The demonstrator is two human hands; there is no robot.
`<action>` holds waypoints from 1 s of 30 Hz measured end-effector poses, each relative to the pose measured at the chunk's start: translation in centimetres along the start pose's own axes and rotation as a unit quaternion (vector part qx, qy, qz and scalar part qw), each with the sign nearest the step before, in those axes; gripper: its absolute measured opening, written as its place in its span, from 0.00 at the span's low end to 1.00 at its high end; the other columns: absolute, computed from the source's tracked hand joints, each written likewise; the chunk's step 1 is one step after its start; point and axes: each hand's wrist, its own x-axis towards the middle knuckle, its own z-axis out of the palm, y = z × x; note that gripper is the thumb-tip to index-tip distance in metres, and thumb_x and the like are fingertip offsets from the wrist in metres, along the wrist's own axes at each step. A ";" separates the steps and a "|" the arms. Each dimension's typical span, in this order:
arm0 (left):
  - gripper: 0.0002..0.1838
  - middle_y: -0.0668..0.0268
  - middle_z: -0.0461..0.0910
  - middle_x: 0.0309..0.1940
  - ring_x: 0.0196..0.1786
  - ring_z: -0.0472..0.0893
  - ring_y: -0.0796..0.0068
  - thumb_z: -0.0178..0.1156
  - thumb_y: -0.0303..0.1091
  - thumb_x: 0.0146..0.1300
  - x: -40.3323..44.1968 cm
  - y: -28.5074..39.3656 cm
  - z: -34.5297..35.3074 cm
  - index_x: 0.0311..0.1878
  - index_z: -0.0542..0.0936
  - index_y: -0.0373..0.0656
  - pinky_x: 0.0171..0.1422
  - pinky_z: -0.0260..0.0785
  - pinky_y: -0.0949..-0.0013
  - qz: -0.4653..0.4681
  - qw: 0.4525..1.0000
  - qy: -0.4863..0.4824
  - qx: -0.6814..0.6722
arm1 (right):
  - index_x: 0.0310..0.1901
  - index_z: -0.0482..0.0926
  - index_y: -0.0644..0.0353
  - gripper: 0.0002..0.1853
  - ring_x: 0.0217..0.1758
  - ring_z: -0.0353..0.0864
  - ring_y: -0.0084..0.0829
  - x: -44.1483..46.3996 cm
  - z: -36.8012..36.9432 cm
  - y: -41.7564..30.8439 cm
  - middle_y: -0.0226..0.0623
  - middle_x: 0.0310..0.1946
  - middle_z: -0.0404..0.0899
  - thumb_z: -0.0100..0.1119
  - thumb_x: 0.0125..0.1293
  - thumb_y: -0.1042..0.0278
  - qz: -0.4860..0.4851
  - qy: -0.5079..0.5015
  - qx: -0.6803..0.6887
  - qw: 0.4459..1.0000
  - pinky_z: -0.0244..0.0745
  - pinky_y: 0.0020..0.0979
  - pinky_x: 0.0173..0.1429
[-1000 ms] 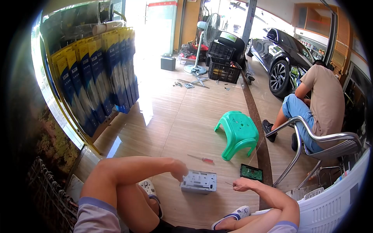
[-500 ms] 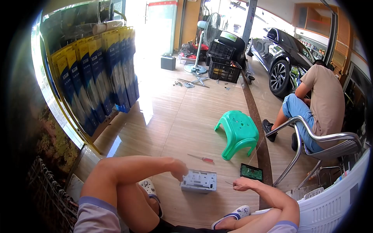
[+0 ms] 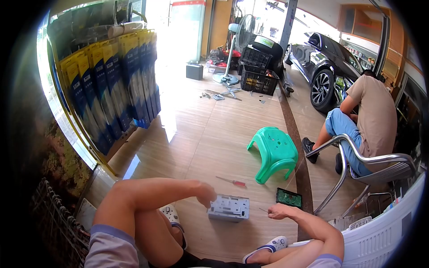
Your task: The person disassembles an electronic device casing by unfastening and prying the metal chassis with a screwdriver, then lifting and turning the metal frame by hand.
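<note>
A grey metal box-shaped unit [image 3: 229, 207], with slots and holes in its top, stands on the floor between my feet. My left hand [image 3: 206, 195] is closed at its left upper edge, fingers bent down and partly hidden. To the right of the unit, my right hand [image 3: 279, 211] is closed around a thin screwdriver [image 3: 263, 209]. Its slim shaft points left toward the unit, apart from it, and the handle is hidden in my fist. Just beyond that hand lies a black frame with a green circuit board [image 3: 289, 198]. Another screwdriver [image 3: 232, 182] with a red handle lies behind the unit.
A green plastic stool [image 3: 275, 152] stands ahead. At right, a person [image 3: 373, 116] sits bent forward on a metal chair [image 3: 380, 158], near a dark car [image 3: 330, 62]. A rack of packaged goods [image 3: 111, 85] is at left. Farther back are a fan [image 3: 230, 58] and black crates [image 3: 259, 81].
</note>
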 end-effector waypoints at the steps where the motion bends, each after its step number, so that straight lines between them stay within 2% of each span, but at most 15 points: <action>1: 0.23 0.53 0.85 0.49 0.54 0.83 0.51 0.61 0.50 0.64 0.2 -0.1 0.0 0.54 0.84 0.44 0.59 0.75 0.51 -0.004 1.000 -0.006 0.002 | 0.50 0.84 0.59 0.21 0.48 0.84 0.53 0.0 0.0 0.0 0.52 0.42 0.86 0.51 0.66 0.55 -0.001 0.001 0.001 1.000 0.78 0.47 0.54; 5: 0.23 0.54 0.85 0.49 0.55 0.82 0.51 0.61 0.51 0.64 0.2 0.1 -0.1 0.55 0.84 0.46 0.59 0.75 0.51 -0.006 1.000 -0.016 0.011 | 0.47 0.85 0.60 0.19 0.49 0.84 0.54 -0.7 -0.7 -0.9 0.54 0.43 0.86 0.50 0.63 0.59 0.005 0.008 0.009 1.000 0.78 0.48 0.53; 8: 0.23 0.54 0.85 0.49 0.55 0.82 0.51 0.60 0.51 0.64 0.4 0.0 0.0 0.55 0.84 0.46 0.59 0.75 0.50 -0.005 1.000 -0.015 0.014 | 0.50 0.84 0.59 0.20 0.48 0.84 0.53 -0.4 -0.4 -0.4 0.53 0.43 0.86 0.51 0.66 0.55 0.002 0.001 0.003 1.000 0.78 0.47 0.54; 11: 0.23 0.54 0.85 0.48 0.55 0.82 0.51 0.60 0.51 0.64 0.5 -0.2 0.2 0.54 0.84 0.46 0.59 0.75 0.50 -0.001 1.000 -0.010 0.014 | 0.45 0.85 0.61 0.19 0.47 0.84 0.56 -0.6 -0.4 -0.6 0.55 0.42 0.85 0.51 0.62 0.59 0.001 0.024 0.020 1.000 0.78 0.49 0.52; 17: 0.23 0.54 0.86 0.47 0.54 0.83 0.50 0.60 0.51 0.64 0.5 -0.2 0.1 0.55 0.84 0.46 0.59 0.74 0.50 0.004 1.000 -0.014 0.020 | 0.44 0.85 0.62 0.18 0.45 0.84 0.57 -0.9 -0.7 -0.8 0.57 0.40 0.85 0.50 0.62 0.60 -0.004 0.024 0.014 1.000 0.78 0.50 0.51; 30: 0.24 0.54 0.86 0.49 0.55 0.83 0.51 0.60 0.51 0.64 0.2 -0.1 -0.1 0.56 0.83 0.47 0.59 0.74 0.51 -0.002 1.000 -0.017 0.013 | 0.47 0.85 0.60 0.19 0.47 0.84 0.55 -0.6 -0.4 -0.6 0.55 0.42 0.86 0.50 0.63 0.60 0.002 0.020 0.012 1.000 0.79 0.48 0.54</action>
